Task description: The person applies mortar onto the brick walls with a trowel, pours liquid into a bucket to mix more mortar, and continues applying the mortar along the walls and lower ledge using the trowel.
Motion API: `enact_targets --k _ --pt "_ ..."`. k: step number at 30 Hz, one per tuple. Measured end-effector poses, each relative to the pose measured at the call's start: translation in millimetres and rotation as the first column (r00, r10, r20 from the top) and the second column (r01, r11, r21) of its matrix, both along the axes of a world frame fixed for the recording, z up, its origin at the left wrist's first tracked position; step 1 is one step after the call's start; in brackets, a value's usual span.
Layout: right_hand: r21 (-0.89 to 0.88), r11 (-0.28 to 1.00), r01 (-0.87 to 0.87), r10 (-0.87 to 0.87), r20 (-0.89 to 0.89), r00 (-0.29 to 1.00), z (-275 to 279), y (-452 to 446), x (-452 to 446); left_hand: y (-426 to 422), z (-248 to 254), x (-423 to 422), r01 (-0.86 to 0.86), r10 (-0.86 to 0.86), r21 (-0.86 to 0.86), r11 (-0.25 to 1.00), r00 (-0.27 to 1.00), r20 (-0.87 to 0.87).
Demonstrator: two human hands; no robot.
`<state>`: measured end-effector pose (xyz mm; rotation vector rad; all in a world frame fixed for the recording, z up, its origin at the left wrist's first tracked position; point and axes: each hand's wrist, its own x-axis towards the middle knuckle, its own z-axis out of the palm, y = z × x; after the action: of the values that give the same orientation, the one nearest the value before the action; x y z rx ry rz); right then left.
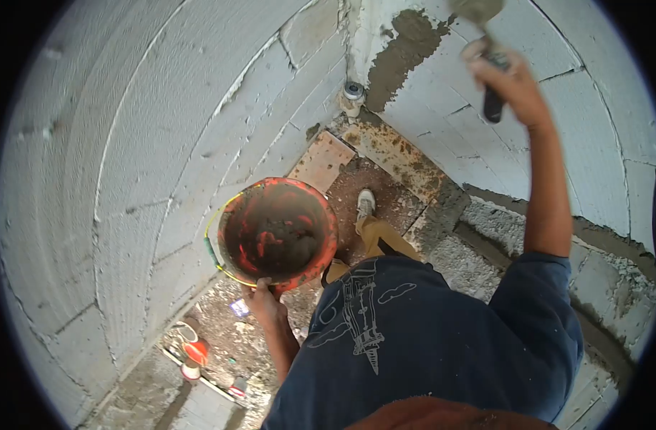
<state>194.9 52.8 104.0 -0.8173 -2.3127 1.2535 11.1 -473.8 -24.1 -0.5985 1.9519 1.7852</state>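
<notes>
My left hand [265,299] grips the near rim of a red bucket [331,228], whose inside is coated with grey mortar [288,240]. Its yellow wire handle [207,233] hangs over the left side. Raised at the upper right, my right hand [505,77] is closed round the dark handle of a trowel [493,106]. The trowel's blade, cut off by the top edge, looks blurred and grey with mortar. Left of the blade, a patch of wet mortar [399,61] covers part of the white block wall [478,122].
A pipe end [353,90] stands in the wall corner. Below it lie a stained board [396,158] and a tile-like panel [321,163]. Cups and an orange container [196,352] sit on the littered floor at lower left. Block walls rise on both sides.
</notes>
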Motion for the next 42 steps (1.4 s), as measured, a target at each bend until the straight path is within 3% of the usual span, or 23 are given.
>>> enact_targets --k 2,4,10,11,15,18,21,24,30,31,34,37,41,42 --pt "-0.09 0.978 0.186 -0.178 0.094 0.98 -72.4 1.4 -5.3 15.5 6.5 0.9 -0.027 0.027 0.019 0.999 0.999 0.031" --pt "0.088 0.96 0.265 -0.278 0.212 0.937 -134.3 4.4 -8.7 23.2 6.9 -2.5 -0.007 0.007 0.002 1.0 0.999 0.046" --pt "0.385 0.853 0.353 -0.407 0.066 0.911 -231.1 5.4 -50.2 70.5 15.2 -5.0 0.069 -0.069 0.003 0.998 0.997 0.021" --pt "0.309 0.836 0.453 -0.504 0.109 0.857 -229.6 6.3 -46.9 73.2 14.7 -5.9 0.098 -0.098 -0.006 0.995 0.995 0.02" --pt "0.324 0.815 0.481 -0.513 0.017 0.858 -214.0 0.9 2.9 79.6 16.3 -5.1 0.131 -0.13 -0.048 0.99 0.991 0.033" --pt "0.065 0.89 0.451 -0.453 0.027 0.891 -198.4 -0.1 3.6 88.1 11.6 -4.7 0.114 -0.111 -0.068 0.991 0.992 0.052" --pt "0.233 0.941 0.246 -0.288 0.164 0.944 -232.9 10.1 -8.3 95.5 1.6 -3.3 0.127 -0.124 -0.072 0.989 0.991 0.054" --pt "0.359 0.913 0.194 -0.364 0.502 0.785 -278.6 13.6 -14.5 96.5 -1.2 0.3 0.155 -0.152 -0.061 0.986 0.986 0.062" --pt "0.346 0.861 0.372 -0.484 0.335 0.808 -227.2 12.0 -13.2 88.3 9.5 0.4 0.139 -0.137 -0.018 0.99 0.986 0.091" --pt "0.438 0.809 0.392 -0.511 0.194 0.838 -223.6 10.5 -12.5 89.1 10.1 -1.2 0.143 -0.14 -0.028 0.989 0.985 0.099" --pt "0.394 0.825 0.404 -0.479 0.11 0.871 -186.9 12.9 -21.8 87.5 2.6 -5.1 0.173 -0.167 -0.039 0.984 0.979 0.115" --pt "0.345 0.896 0.28 -0.353 0.17 0.92 -167.7 16.8 -36.8 90.4 -3.2 -8.1 0.229 -0.227 -0.023 0.973 0.971 0.081" --pt "0.201 0.902 0.382 -0.431 0.431 0.793 -209.3 17.5 -50.0 90.9 -3.5 -17.5 0.314 -0.312 -0.025 0.949 0.949 0.052" --pt "0.192 0.894 0.405 -0.448 0.424 0.787 -213.9 13.6 -45.7 91.6 -2.6 -19.2 0.307 -0.306 -0.013 0.952 0.951 0.043"
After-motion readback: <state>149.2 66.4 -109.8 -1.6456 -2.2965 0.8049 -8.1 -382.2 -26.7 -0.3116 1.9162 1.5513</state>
